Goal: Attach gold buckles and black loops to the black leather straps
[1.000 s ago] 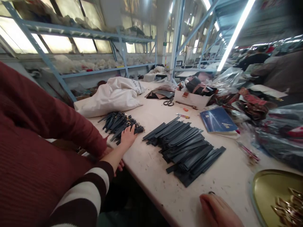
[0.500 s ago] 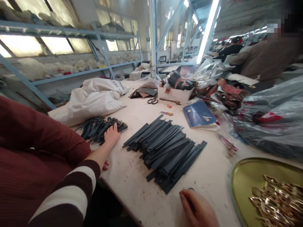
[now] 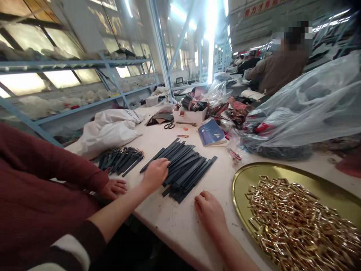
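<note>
Dark flat leather-like strips (image 3: 186, 169) lie in a loose pile in the middle of the table. My left hand (image 3: 155, 174) is at the left side of this pile, its fingers curled down onto the strips and the fingertips hidden. Close to the pile's near right end, my right hand (image 3: 210, 210) rests on the table with its fingers curled in; whether they hold something small is hidden. Right of it, an oval gold tray (image 3: 238, 180) carries a heap of gold metal buckles (image 3: 293, 218). Strips with metal fittings (image 3: 121, 160) lie in a second pile at the left.
A co-worker's hand (image 3: 114, 188) and red sleeve are at the left table edge. Farther back are a white sack (image 3: 107, 128), scissors (image 3: 169, 125), a white box (image 3: 188, 116), a blue booklet (image 3: 211, 132), a small cutter (image 3: 182, 136) and clear plastic bags (image 3: 304, 113).
My left hand has moved right, from the fitted strips to the loose pile. A strip now lies at the fitted pile's right edge. The view has swung right, showing more of the tray.
</note>
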Demonstrator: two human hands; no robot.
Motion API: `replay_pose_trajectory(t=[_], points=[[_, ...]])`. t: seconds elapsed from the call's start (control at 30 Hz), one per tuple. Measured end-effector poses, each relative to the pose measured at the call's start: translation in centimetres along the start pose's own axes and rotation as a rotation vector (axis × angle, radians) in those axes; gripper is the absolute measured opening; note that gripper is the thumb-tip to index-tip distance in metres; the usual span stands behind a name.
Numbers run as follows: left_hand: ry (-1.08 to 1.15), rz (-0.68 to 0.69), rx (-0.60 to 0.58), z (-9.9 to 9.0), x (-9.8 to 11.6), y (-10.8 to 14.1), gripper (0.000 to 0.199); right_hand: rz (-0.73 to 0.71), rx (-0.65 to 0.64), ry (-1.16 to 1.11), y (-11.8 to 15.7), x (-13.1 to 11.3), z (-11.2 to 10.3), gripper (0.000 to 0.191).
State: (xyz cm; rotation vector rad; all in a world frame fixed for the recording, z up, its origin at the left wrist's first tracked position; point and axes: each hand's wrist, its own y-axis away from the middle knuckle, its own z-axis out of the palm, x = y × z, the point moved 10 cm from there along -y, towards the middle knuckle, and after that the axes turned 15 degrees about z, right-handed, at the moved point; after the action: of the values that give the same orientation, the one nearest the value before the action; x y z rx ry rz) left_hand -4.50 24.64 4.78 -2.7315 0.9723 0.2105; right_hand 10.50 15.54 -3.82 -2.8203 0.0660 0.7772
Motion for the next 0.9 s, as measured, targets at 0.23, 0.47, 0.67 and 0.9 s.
replay_pose_trajectory(t=[0.23,0.47,0.67,0.9], points=[[0.089,0.239,-0.072,3.6,13.6,-5.6,0.02,-0.014,0.062,0.07,1.9,1.0,-0.4,0.014],[0.043,0.198,-0.077,4.6,13.9,-4.4,0.017,0.051,0.117,0.031,4.9,2.3,-2.2,0.019],[0.041,0.106,-0.027,4.2,10.5,-3.5,0.019,0.085,0.167,0.026,4.6,2.4,-2.7,0.019],[0.083,0.028,-0.007,5.6,9.1,-3.9,0.014,0.055,0.147,0.036,4.5,2.5,-1.9,0.016]])
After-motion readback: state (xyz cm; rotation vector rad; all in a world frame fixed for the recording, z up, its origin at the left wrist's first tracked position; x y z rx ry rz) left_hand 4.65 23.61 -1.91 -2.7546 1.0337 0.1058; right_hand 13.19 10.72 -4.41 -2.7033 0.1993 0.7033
